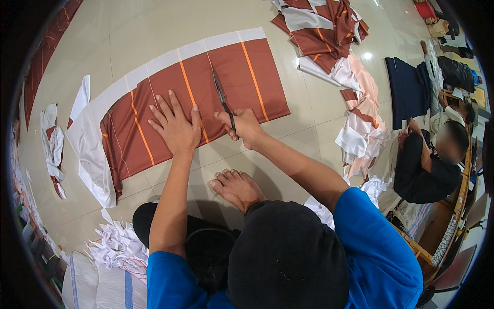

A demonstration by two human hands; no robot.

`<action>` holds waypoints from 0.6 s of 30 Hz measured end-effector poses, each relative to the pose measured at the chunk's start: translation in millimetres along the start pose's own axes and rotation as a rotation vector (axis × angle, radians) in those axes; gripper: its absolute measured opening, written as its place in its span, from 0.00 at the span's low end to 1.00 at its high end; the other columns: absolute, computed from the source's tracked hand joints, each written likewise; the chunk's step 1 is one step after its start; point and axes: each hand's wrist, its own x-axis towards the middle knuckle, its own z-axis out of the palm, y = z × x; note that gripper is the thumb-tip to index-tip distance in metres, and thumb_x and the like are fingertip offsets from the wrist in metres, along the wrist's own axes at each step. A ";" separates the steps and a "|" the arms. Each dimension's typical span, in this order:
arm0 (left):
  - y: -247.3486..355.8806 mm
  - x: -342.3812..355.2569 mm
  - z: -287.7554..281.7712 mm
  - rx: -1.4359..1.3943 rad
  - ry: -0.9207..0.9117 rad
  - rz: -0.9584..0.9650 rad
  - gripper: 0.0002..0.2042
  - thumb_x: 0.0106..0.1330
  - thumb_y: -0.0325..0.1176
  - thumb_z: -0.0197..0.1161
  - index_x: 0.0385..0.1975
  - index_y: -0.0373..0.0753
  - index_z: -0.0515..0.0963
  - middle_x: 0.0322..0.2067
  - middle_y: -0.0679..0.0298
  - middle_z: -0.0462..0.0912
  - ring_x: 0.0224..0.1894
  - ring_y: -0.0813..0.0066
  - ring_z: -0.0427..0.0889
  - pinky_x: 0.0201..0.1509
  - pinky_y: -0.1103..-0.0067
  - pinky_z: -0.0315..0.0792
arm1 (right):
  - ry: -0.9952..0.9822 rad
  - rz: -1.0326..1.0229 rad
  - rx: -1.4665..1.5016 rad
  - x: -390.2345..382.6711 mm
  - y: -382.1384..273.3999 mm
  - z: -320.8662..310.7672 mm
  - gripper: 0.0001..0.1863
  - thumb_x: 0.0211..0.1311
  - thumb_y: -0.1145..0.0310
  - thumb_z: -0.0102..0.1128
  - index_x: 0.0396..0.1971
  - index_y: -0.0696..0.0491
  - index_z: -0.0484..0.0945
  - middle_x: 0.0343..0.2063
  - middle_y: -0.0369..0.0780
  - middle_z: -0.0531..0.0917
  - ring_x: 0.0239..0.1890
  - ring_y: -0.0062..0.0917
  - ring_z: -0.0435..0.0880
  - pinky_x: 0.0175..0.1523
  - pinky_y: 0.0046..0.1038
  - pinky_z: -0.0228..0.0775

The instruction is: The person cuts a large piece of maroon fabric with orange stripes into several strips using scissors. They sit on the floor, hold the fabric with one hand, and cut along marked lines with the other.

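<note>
A brown fabric (170, 82) with orange stripes and a white border along its far side lies spread on the tiled floor before me. My left hand (176, 123) rests flat on it, fingers spread, between two orange stripes. In my right hand (243, 125) is a pair of dark scissors (221, 92), gripped by the handles. Their blades point away from me over the fabric, between two stripes toward its right end. Whether the blades touch or cut the cloth, I cannot tell. My bare foot (236, 189) is on the floor just below the fabric.
A heap of brown and white cloth (324, 31) lies at the far right, with pale scraps (363, 129) below it. White scraps (121, 242) and woven sacks (113, 288) sit at the lower left. Another person (429, 165) sits at the right, holding dark cloth (409, 90).
</note>
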 end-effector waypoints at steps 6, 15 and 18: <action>0.7 -0.4 -0.9 -0.004 -0.006 -0.004 0.43 0.84 0.65 0.47 0.90 0.46 0.49 0.89 0.45 0.45 0.89 0.32 0.41 0.87 0.34 0.38 | -0.010 -0.005 0.006 -0.6 -3.2 0.9 0.20 0.66 0.61 0.82 0.29 0.55 0.77 0.18 0.36 0.78 0.14 0.17 0.73 0.17 0.26 0.59; 0.9 -0.5 -1.0 -0.010 0.005 0.006 0.43 0.84 0.65 0.47 0.90 0.45 0.50 0.89 0.44 0.46 0.89 0.32 0.41 0.87 0.34 0.39 | -0.014 -0.005 -0.003 2.8 1.9 -2.5 0.20 0.65 0.61 0.83 0.29 0.56 0.77 0.19 0.36 0.79 0.14 0.17 0.73 0.17 0.26 0.59; 0.4 -0.4 -2.5 -0.013 0.009 0.006 0.43 0.84 0.64 0.48 0.90 0.44 0.51 0.89 0.43 0.46 0.89 0.31 0.42 0.87 0.34 0.39 | -0.025 0.009 -0.003 -1.5 -7.6 0.2 0.21 0.65 0.60 0.83 0.29 0.55 0.77 0.20 0.36 0.79 0.15 0.17 0.73 0.18 0.26 0.60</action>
